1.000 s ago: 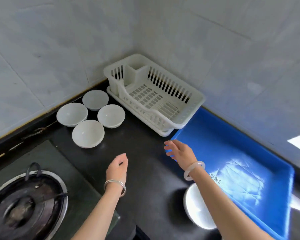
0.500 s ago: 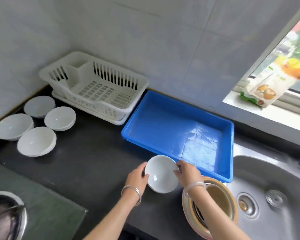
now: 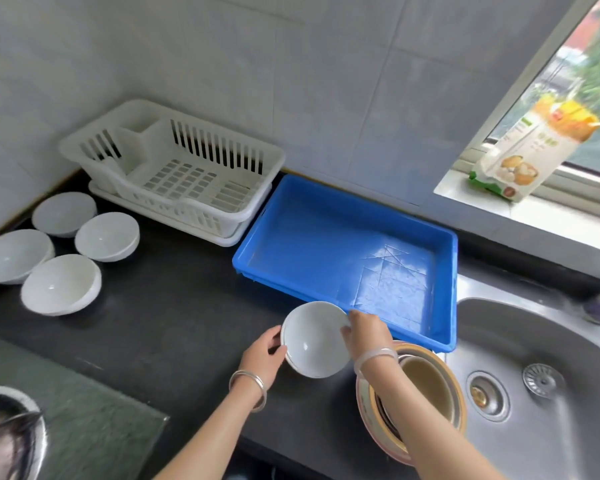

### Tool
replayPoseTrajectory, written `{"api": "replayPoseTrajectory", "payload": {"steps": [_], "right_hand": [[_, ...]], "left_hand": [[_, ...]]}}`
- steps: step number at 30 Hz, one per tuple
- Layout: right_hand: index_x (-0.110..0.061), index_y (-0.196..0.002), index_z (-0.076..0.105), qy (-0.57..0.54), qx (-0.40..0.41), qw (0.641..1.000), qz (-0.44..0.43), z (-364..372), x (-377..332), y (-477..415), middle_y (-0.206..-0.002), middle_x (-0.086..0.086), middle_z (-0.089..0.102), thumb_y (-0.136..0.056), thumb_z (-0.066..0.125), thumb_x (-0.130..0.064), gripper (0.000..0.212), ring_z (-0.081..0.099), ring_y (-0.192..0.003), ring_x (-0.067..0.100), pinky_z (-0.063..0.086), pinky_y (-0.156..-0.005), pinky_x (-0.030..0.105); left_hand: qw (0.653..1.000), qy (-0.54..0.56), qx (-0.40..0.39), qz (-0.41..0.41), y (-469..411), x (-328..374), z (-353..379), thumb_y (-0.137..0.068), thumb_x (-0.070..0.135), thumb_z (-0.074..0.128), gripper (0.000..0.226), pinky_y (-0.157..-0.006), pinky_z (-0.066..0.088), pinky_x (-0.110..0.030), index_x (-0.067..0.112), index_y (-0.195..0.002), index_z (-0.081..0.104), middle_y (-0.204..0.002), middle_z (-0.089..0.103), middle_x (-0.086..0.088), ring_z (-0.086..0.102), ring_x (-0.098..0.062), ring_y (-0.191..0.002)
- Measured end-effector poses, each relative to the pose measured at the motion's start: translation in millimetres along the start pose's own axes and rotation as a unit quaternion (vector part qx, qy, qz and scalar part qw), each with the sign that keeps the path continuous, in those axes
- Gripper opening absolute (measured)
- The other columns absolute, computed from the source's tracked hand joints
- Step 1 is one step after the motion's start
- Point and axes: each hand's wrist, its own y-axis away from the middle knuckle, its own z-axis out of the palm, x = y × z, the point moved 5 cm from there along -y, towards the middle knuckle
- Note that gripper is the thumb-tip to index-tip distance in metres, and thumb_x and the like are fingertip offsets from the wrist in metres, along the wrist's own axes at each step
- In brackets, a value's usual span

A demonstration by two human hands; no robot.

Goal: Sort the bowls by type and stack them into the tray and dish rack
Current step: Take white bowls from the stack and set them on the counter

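A white bowl (image 3: 314, 337) is held between both hands just in front of the blue tray (image 3: 445, 292). My left hand (image 3: 262, 355) grips its left rim and my right hand (image 3: 366, 330) grips its right rim. The tray holds nothing. The white dish rack (image 3: 187, 216) stands to the tray's left against the wall and also holds nothing. Several more white bowls (image 3: 61, 284) sit on the dark counter at the far left. A stack of tan-rimmed bowls (image 3: 430, 386) lies under my right forearm.
A steel sink (image 3: 534, 358) with a drain lies at the right. A stove burner (image 3: 7, 434) on a glass hob occupies the lower left. A food packet (image 3: 520, 157) stands on the window sill. Dark counter (image 3: 174, 306) stretches between the bowls and the tray.
The view swung right from the dish rack corner to the tray and sink. Both hands closed on a white bowl and have lifted it slightly toward the tray's front edge.
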Motion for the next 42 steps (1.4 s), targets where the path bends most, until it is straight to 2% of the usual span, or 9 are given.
{"api": "replayPoseTrajectory", "payload": {"steps": [4,10,18,22,25,28,33,38,42], "right_hand": [[-0.011,-0.09,0.059,-0.031,0.014,0.999,0.001,-9.5,-1.3,5.3,-0.094,0.015,0.067,-0.087,0.044,-0.016,0.016,0.06,-0.089,0.034,0.034,-0.062,0.027],[-0.017,-0.07,0.059,-0.164,0.049,0.984,0.04,-32.9,21.7,12.2,-0.067,0.01,0.062,-0.082,0.054,-0.019,0.013,0.053,-0.067,0.03,0.034,-0.049,0.024],[-0.013,-0.078,0.065,-0.281,0.062,0.957,0.043,-45.2,26.4,13.3,-0.077,0.007,0.067,-0.083,0.061,-0.018,0.007,0.062,-0.058,0.023,0.057,-0.059,0.03],[-0.012,-0.076,0.066,-0.323,0.058,0.944,0.029,-46.9,10.2,9.6,-0.078,0.008,0.066,-0.081,0.061,-0.015,0.007,0.062,-0.061,0.02,0.054,-0.047,0.018],[-0.009,-0.078,0.065,-0.372,0.038,0.927,0.027,-43.6,-12.0,2.0,-0.084,0.011,0.064,-0.081,0.062,-0.011,0.005,0.062,-0.069,0.025,0.056,-0.051,0.026],[-0.01,-0.081,0.064,-0.38,0.014,0.925,0.012,-37.5,-44.5,-7.8,-0.088,0.009,0.062,-0.081,0.062,-0.011,0.002,0.06,-0.068,0.02,0.053,-0.044,0.019],[-0.014,-0.078,0.061,-0.369,-0.03,0.929,-0.023,-19.8,-110.9,-23.1,-0.09,0.006,0.061,-0.083,0.061,-0.014,0.005,0.061,-0.068,0.019,0.051,-0.041,0.016],[-0.01,-0.094,0.06,-0.39,-0.096,0.915,-0.024,6.9,-175.4,-37.8,-0.093,0.005,0.058,-0.084,0.062,-0.012,0.011,0.061,-0.067,0.016,0.054,-0.045,0.021],[-0.016,-0.087,0.057,-0.388,-0.121,0.914,-0.02,25.6,-221.3,-50.3,-0.084,0.0,0.056,-0.083,0.06,-0.01,0.008,0.062,-0.06,0.016,0.057,-0.05,0.027]], "left_hand": [[0.998,0.058,-0.016,-0.018,-2.9,-3.9,0.8,-0.09,0.009,0.053,0.042,-0.083,0.053,-0.025,0.02,-0.13,0.049,-0.119,0.063,-0.004,0.06,-0.004,-0.09],[0.977,0.186,-0.051,-0.085,-3.9,-10.4,10.2,-0.089,0.009,0.055,0.041,-0.06,0.054,-0.016,0.017,-0.13,0.048,-0.1,0.066,0.0,0.064,-0.017,-0.093],[0.968,0.225,-0.026,-0.111,-2.7,-9.3,4.0,-0.085,-0.005,0.055,0.049,-0.062,0.056,-0.027,0.014,-0.129,0.049,-0.104,0.062,-0.009,0.062,-0.025,-0.092],[0.958,0.264,0.029,-0.106,2.0,-10.3,-27.5,-0.084,-0.007,0.053,0.048,-0.069,0.056,-0.033,0.013,-0.128,0.049,-0.108,0.062,-0.015,0.062,-0.033,-0.1],[0.944,0.304,0.078,-0.099,4.6,-11.8,-61.7,-0.086,-0.007,0.052,0.049,-0.075,0.054,-0.037,0.012,-0.13,0.047,-0.105,0.061,-0.015,0.061,-0.035,-0.104],[0.931,0.328,0.133,-0.091,7.1,-17.9,-98.6,-0.086,-0.006,0.052,0.05,-0.077,0.052,-0.039,0.012,-0.132,0.046,-0.107,0.06,-0.017,0.06,-0.037,-0.107],[0.889,0.399,0.208,-0.09,15.5,-40.8,-152.6,-0.085,-0.008,0.051,0.049,-0.081,0.051,-0.04,0.01,-0.131,0.047,-0.117,0.057,-0.02,0.058,-0.039,-0.11],[0.851,0.432,0.281,-0.102,24.1,-66.5,-194.7,-0.085,-0.006,0.051,0.048,-0.08,0.052,-0.036,0.014,-0.128,0.05,-0.119,0.055,-0.016,0.062,-0.033,-0.099],[0.811,0.474,0.325,-0.111,23.6,-80.8,-215.7,-0.084,-0.007,0.052,0.049,-0.083,0.053,-0.039,0.012,-0.129,0.05,-0.121,0.056,-0.019,0.062,-0.034,-0.096]]}}
